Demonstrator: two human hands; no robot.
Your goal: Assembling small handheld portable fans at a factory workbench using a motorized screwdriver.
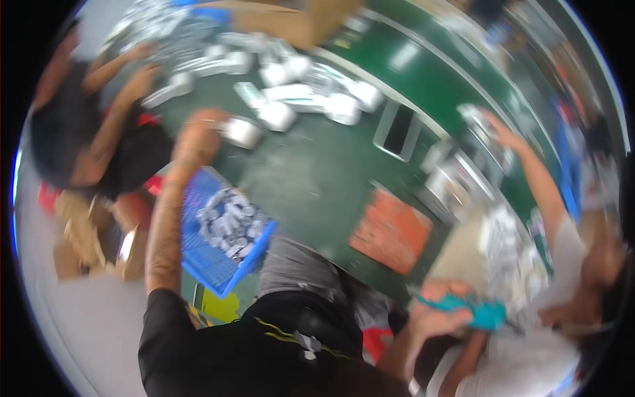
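Note:
My left hand [198, 135] reaches across to the far left of the green table, its fingers closed at the edge of a white cylindrical part [241, 133]. Blur hides how firmly they grip it. Low on the right, my right hand [440, 309] is wrapped around a teal hand tool [486, 315] with a dark tip; its exact kind is too smeared to make out. Beyond my left hand lie several similar white parts with round heads and long flat stems [276, 115].
A blue basket [248, 270] of small grey-white pieces sits below my left forearm. An orange-red mat [390, 230] and a phone-like slab [397, 131] lie on the table. Co-workers sit at left and right; one's hand [503, 131] reaches over metallic parts. A cardboard box [284, 23] stands behind.

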